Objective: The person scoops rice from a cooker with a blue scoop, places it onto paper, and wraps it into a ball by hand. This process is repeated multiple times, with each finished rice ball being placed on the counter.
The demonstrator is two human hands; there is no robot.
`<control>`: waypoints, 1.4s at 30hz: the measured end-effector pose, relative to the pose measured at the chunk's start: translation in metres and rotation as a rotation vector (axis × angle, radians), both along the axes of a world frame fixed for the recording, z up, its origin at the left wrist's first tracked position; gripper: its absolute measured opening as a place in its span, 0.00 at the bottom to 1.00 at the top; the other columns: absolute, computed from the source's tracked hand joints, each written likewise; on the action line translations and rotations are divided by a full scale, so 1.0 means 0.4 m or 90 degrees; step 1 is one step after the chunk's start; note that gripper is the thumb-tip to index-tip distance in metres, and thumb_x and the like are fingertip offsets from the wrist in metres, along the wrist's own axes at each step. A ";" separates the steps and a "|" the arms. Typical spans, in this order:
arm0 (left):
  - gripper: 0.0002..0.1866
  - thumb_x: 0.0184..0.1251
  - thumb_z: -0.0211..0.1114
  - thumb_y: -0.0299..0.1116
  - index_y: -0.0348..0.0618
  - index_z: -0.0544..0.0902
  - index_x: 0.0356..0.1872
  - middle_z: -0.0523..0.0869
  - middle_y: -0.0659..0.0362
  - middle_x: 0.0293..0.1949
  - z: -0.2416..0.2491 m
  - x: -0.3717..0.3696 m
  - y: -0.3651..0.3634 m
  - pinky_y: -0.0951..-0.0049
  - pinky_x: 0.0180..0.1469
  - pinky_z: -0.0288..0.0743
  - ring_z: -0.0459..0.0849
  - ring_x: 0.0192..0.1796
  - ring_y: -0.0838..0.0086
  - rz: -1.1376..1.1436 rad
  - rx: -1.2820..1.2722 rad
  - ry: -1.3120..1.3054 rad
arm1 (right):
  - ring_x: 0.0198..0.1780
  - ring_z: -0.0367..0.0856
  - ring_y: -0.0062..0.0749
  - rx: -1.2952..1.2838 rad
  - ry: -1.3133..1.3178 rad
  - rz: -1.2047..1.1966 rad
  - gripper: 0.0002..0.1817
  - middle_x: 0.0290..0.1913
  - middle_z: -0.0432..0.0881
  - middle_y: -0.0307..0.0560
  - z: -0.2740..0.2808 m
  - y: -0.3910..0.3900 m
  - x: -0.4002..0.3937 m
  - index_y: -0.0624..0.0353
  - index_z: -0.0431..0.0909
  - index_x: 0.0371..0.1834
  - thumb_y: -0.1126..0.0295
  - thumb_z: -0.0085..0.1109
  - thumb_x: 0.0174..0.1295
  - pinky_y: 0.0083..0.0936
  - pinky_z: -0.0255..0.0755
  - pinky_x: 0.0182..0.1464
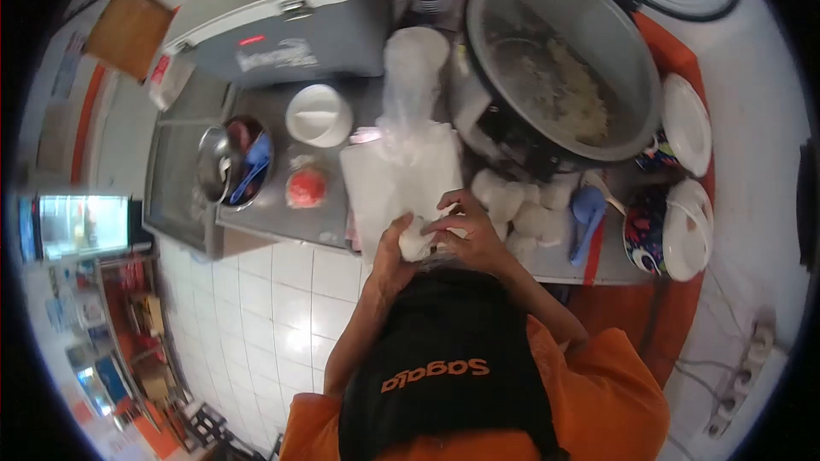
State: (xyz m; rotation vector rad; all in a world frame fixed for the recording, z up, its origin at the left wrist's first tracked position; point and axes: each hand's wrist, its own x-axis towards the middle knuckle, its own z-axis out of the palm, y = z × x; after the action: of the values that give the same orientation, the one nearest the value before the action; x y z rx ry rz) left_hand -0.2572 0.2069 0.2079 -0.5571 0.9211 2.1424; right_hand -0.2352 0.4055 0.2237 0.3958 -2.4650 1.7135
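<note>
My left hand (394,249) is wrapped round a small white bundle (416,242), close to my apron at the front edge of the table. My right hand (468,232) has its fingers bent against the bundle's right side, and they seem to pinch its edge. What the bundle contains is hidden. Just beyond lies a stack of white paper sheets (397,183). Several similar white bundles (531,215) are piled to the right of my right hand. Beside that pile rests a blue scoop (587,220).
A large open rice cooker (478,51) with some rice inside stands at the back right. Behind the paper are a clear plastic bag (410,77) and a grey cooler box (299,51). A white tub (319,116), a red bagged item (306,187) and metal bowls (219,166) sit left.
</note>
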 end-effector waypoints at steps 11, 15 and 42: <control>0.27 0.75 0.69 0.37 0.28 0.72 0.65 0.84 0.42 0.57 0.068 0.014 0.178 0.63 0.56 0.80 0.87 0.55 0.61 -0.434 -0.441 0.394 | 0.48 0.88 0.32 -0.250 -0.415 -0.157 0.28 0.45 0.89 0.53 0.038 0.139 0.207 0.66 0.82 0.61 0.69 0.78 0.58 0.30 0.81 0.53; 0.31 0.84 0.58 0.43 0.34 0.56 0.73 0.77 0.39 0.63 0.039 0.046 0.240 0.62 0.64 0.74 0.82 0.62 0.56 -0.513 -0.358 0.441 | 0.50 0.89 0.35 -0.117 -0.393 -0.204 0.32 0.48 0.91 0.56 0.113 0.172 0.228 0.69 0.81 0.61 0.60 0.80 0.59 0.34 0.81 0.54; 0.22 0.65 0.69 0.38 0.41 0.78 0.58 0.77 0.48 0.61 0.263 -0.199 0.265 0.46 0.66 0.69 0.76 0.64 0.51 -0.046 -0.700 1.042 | 0.59 0.76 0.62 0.420 -0.329 -0.832 0.35 0.57 0.78 0.65 -0.252 0.520 0.305 0.70 0.70 0.66 0.61 0.74 0.62 0.52 0.68 0.62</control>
State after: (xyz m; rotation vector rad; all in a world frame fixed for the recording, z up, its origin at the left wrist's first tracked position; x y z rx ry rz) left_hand -0.3367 0.3127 0.3132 1.0194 2.8760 1.4719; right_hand -0.1133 0.6136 0.1228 -1.4442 -2.4147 0.4562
